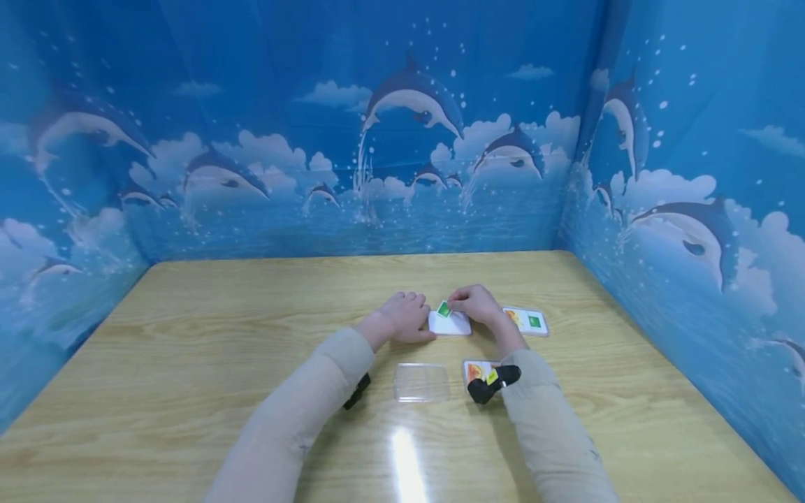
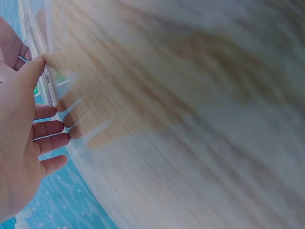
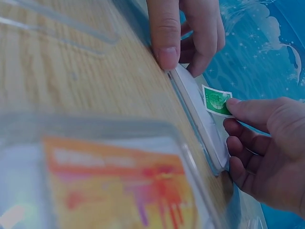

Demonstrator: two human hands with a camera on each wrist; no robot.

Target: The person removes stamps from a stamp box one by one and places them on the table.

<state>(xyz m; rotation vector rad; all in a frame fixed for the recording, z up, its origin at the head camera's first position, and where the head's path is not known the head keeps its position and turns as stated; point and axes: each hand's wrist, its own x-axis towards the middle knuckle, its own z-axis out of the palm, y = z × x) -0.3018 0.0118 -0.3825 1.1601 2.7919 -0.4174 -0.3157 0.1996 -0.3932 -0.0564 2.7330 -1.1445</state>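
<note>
My right hand [image 1: 476,304] pinches a small green postage stamp [image 3: 218,100] with pale toothed edges between thumb and fingers. The stamp is tilted above a flat plastic case [image 1: 449,325] with a white surface. At that case's left end is my left hand [image 1: 405,318], its thumb at the near corner and its fingers toward the far side, holding it on the table. In the left wrist view, the left thumb [image 2: 34,71] touches the case's edge.
A clear plastic cover [image 1: 421,383] lies nearer on the wooden table [image 1: 251,391]. To the right is a case [image 1: 524,321] with an orange and a green stamp. Another case with an orange stamp [image 1: 474,373] lies partly under the right wrist camera [image 1: 493,383]. Dolphin-print curtains [image 1: 352,140] border the table.
</note>
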